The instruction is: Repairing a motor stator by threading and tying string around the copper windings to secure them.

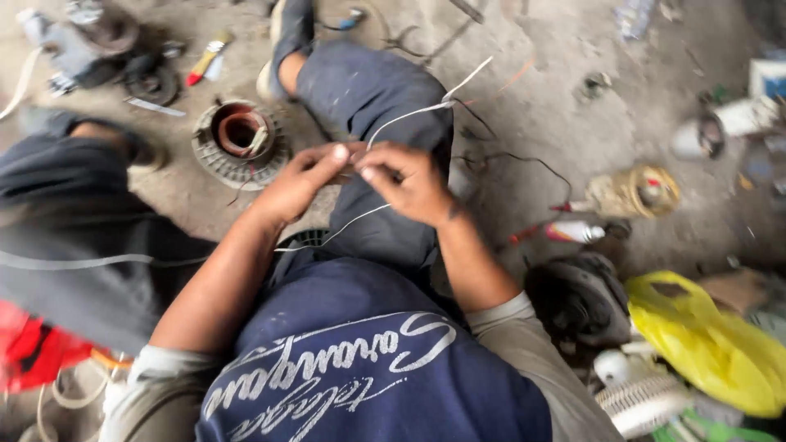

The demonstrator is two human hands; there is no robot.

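A: What is closest?
B: A navy shirt (360,360), above it both hands.
A: Holding what?
B: Left hand (299,182) and right hand (409,182) pinch a white wire (409,112) over the knee; a motor stator (241,143) sits on the floor (573,123) beside.

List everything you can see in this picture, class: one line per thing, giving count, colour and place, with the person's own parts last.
white wires: a few, white, pinched between both hands above the knee
motor stator: one, grey with a copper-red core, on the floor at upper left
screwdriver: one, red and yellow handle, floor at top left
coil part: one, yellowish, floor at right
plastic bag: one, yellow, lower right
fan grille: one, white, bottom right
black wire: one, black, floor beside the knee
left hand: one, pinching the wires
right hand: one, pinching the wires
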